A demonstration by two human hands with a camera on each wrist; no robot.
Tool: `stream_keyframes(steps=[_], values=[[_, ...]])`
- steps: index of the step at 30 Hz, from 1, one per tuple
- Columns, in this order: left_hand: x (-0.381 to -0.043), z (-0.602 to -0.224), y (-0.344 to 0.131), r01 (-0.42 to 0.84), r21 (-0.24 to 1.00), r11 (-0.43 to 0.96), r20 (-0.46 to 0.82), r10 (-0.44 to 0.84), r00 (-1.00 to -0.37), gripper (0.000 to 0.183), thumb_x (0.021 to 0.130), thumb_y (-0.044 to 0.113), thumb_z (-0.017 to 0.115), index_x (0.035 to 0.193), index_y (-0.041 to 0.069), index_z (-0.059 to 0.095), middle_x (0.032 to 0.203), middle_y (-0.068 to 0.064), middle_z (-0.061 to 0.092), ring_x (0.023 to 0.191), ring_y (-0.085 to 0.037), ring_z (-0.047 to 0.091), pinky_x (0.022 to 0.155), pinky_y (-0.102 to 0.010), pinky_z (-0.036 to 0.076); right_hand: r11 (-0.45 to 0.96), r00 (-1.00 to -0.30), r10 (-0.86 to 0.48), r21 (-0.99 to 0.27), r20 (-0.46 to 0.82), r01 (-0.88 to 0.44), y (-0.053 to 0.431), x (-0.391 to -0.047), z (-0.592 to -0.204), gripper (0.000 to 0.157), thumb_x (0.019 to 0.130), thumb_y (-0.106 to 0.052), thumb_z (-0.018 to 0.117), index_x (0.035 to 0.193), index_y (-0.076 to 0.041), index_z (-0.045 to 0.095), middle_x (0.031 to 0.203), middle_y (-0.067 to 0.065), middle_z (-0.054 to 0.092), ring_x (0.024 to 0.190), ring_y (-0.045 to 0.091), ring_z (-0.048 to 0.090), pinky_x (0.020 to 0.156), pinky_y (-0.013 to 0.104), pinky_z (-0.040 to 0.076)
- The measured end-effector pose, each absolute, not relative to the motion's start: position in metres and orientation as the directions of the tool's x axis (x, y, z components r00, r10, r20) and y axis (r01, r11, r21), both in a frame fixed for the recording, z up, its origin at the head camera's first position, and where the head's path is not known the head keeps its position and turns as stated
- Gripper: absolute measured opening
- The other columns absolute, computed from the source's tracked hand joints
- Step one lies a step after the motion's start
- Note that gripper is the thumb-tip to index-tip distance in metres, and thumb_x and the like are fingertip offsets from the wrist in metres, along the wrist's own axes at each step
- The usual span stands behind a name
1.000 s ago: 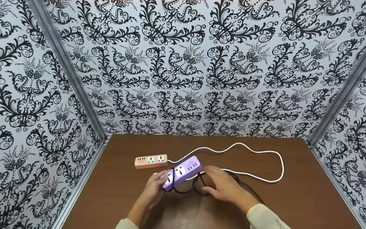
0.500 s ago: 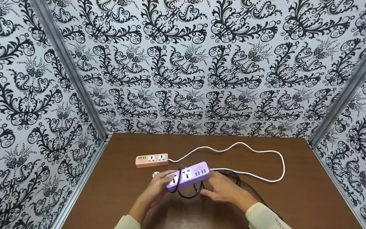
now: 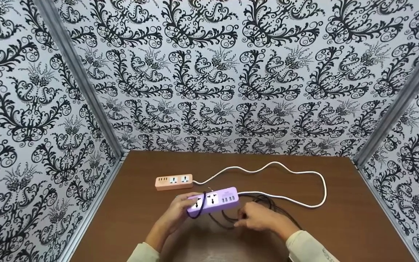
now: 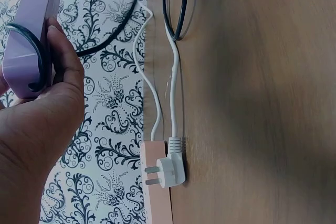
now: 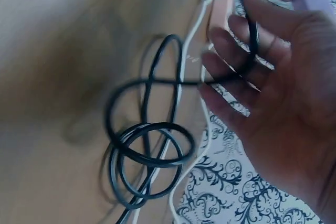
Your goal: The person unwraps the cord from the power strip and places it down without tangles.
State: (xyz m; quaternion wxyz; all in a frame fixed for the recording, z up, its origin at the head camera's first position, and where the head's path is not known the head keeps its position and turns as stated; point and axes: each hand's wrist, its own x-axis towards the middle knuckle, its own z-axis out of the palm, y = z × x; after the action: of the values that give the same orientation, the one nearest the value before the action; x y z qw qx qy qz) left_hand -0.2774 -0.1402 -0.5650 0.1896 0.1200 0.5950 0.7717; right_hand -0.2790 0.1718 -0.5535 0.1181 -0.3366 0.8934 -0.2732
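In the head view my left hand (image 3: 176,213) grips the left end of a lilac power strip (image 3: 228,195), raised above the table with its sockets and USB ports facing up. A turn of its black cable (image 3: 203,206) is wrapped around that end. My right hand (image 3: 258,216) is just right of the strip, apart from it. In the right wrist view the black cable (image 5: 254,38) runs across the curled fingers of this hand by the thumb. Loose cable loops (image 5: 157,161) hang beyond the fingers.
A peach power strip (image 3: 174,182) lies behind the left hand. From it a white cable (image 3: 324,189) curves far to the right and back; its white plug (image 4: 172,170) rests beside the strip. Patterned walls (image 3: 209,91) enclose the brown table (image 3: 351,225).
The lilac strip has shifted right and turned more level. My right hand has moved from the strip's right end, slightly down and right, drawing in its fingers at the black cable.
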Motion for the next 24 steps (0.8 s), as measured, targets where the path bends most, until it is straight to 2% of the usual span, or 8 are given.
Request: stream_keyframes(steps=[4,7,11,15,21,24], values=[[-0.277,-0.564,-0.144,-0.145,0.965,-0.219,-0.035,0.44,-0.897,0.029,0.105,0.01,0.048,0.123,-0.003,0.067,0.098,-0.001,0.074,0.088,-0.01,0.067,0.077,-0.023,0.053,0.704,-0.828,-0.538,-0.457,0.154,-0.543,0.176,-0.287,-0.563,0.021,0.094,-0.023,0.076,0.077,-0.016,0.067,0.07,-0.012,0.056,0.065,0.004,0.047,0.059,0.028,0.043],[-0.276,-0.564,-0.149,-0.102,0.979,-0.177,-0.023,0.401,-0.916,0.029,0.105,0.009,0.051,0.121,-0.009,0.067,0.092,0.001,0.073,0.082,-0.008,0.066,0.072,-0.021,0.053,0.758,-0.851,-0.412,-0.395,0.325,-0.518,0.182,-0.293,-0.568,0.023,0.093,-0.027,0.078,0.077,-0.018,0.063,0.073,-0.009,0.054,0.071,0.009,0.05,0.064,0.032,0.044],[-0.274,-0.562,-0.158,-0.007,1.0,-0.027,0.0,0.266,-0.964,0.032,0.102,0.008,0.057,0.124,-0.014,0.066,0.092,-0.001,0.069,0.081,-0.008,0.061,0.072,-0.021,0.052,0.791,-0.826,-0.277,-0.372,0.491,-0.486,0.189,-0.299,-0.569,0.026,0.091,-0.027,0.08,0.076,-0.017,0.062,0.073,-0.006,0.054,0.072,0.015,0.053,0.065,0.036,0.046],[-0.274,-0.562,-0.171,0.038,0.993,0.111,0.02,0.158,-0.987,0.031,0.101,0.006,0.06,0.125,-0.012,0.067,0.097,-0.007,0.068,0.085,-0.01,0.059,0.075,-0.021,0.05,0.795,-0.782,-0.194,-0.372,0.592,-0.479,0.196,-0.303,-0.564,0.025,0.091,-0.025,0.081,0.076,-0.016,0.062,0.073,-0.005,0.057,0.073,0.017,0.054,0.067,0.038,0.047],[-0.277,-0.564,-0.19,0.023,0.988,0.153,0.007,0.103,-0.995,0.03,0.1,0.002,0.059,0.124,-0.014,0.067,0.104,-0.012,0.07,0.089,-0.013,0.06,0.076,-0.021,0.05,0.797,-0.733,-0.103,-0.385,0.673,-0.465,0.206,-0.305,-0.56,0.022,0.091,-0.022,0.081,0.08,-0.012,0.065,0.077,-0.001,0.062,0.078,0.021,0.059,0.07,0.042,0.051],[-0.275,-0.568,-0.198,-0.002,0.987,0.159,-0.005,0.018,-1.0,0.03,0.099,0.001,0.059,0.124,-0.015,0.066,0.107,-0.015,0.071,0.089,-0.013,0.06,0.076,-0.021,0.05,0.794,-0.724,-0.091,-0.389,0.684,-0.467,0.211,-0.304,-0.561,0.021,0.091,-0.021,0.081,0.081,-0.011,0.065,0.078,0.001,0.063,0.079,0.022,0.06,0.071,0.044,0.051]])
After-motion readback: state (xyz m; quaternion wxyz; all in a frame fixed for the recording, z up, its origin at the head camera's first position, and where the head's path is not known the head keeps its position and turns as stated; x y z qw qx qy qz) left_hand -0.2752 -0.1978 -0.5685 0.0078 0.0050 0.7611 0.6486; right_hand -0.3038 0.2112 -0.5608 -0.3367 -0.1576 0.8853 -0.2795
